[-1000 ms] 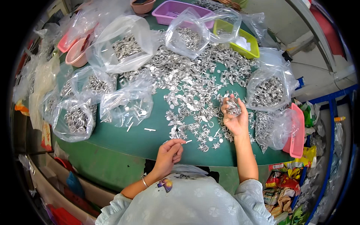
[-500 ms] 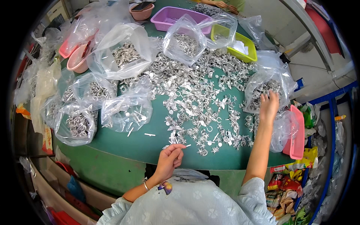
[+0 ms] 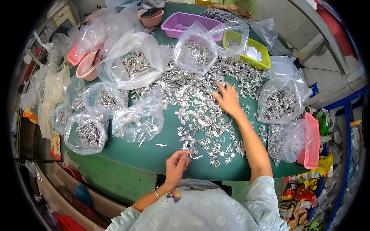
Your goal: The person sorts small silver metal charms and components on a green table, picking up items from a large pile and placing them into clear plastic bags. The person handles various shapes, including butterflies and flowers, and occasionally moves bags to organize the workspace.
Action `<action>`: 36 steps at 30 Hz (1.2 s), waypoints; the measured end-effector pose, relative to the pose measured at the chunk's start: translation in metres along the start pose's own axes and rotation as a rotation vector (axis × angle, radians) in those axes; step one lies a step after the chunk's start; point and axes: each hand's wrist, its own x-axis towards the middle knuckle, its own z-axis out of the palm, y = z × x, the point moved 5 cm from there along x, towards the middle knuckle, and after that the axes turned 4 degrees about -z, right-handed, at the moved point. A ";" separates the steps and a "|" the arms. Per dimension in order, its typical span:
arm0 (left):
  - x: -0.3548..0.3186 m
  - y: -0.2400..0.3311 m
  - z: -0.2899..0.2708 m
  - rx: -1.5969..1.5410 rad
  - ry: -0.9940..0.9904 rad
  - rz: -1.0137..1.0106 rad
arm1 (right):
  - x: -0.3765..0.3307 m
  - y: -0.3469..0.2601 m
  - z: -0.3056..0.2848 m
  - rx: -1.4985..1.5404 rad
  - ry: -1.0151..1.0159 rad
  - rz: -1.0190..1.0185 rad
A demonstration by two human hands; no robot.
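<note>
A heap of small silver metal flower-shaped parts (image 3: 200,111) covers the middle of a green round table (image 3: 154,154). My right hand (image 3: 228,99) is stretched out over the heap, fingers spread, palm down on the parts. My left hand (image 3: 176,166) rests near the table's front edge with its fingertips pinched together beside a small white stick (image 3: 197,157); whether it holds a part I cannot tell. Another white stick (image 3: 161,145) lies to its left.
Clear plastic bags of metal parts (image 3: 133,69) (image 3: 284,102) (image 3: 88,133) ring the heap. A purple tray (image 3: 181,23), a yellow-green tray (image 3: 246,50), pink bowls (image 3: 86,65) and a pink tray (image 3: 311,142) stand around. Another person's hands (image 3: 231,7) show at the far edge.
My right hand has swung from the bag at the right, leftward and out over the heap's middle. My left hand has stayed near the front edge.
</note>
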 end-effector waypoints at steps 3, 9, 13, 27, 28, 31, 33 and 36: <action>0.000 0.002 -0.004 0.069 0.039 0.090 | -0.041 -0.035 -0.019 -0.009 0.050 -0.145; 0.001 0.011 -0.020 0.268 0.174 0.260 | -0.014 0.026 -0.077 0.757 0.320 0.275; 0.005 0.012 -0.023 0.381 0.246 0.309 | 0.046 0.145 -0.074 0.197 0.736 0.327; 0.002 0.011 -0.024 0.470 0.294 0.333 | 0.009 0.077 -0.038 -0.137 0.370 0.080; 0.006 0.012 -0.021 0.485 0.257 0.363 | -0.007 0.072 -0.039 -0.102 0.397 0.021; 0.005 0.012 -0.022 0.440 0.269 0.369 | -0.038 0.040 -0.042 0.086 0.271 -0.053; 0.003 0.012 -0.023 0.419 0.287 0.373 | -0.044 0.037 -0.046 0.256 0.235 -0.017; 0.003 0.011 -0.024 0.422 0.280 0.366 | -0.028 0.034 -0.073 0.266 0.412 -0.031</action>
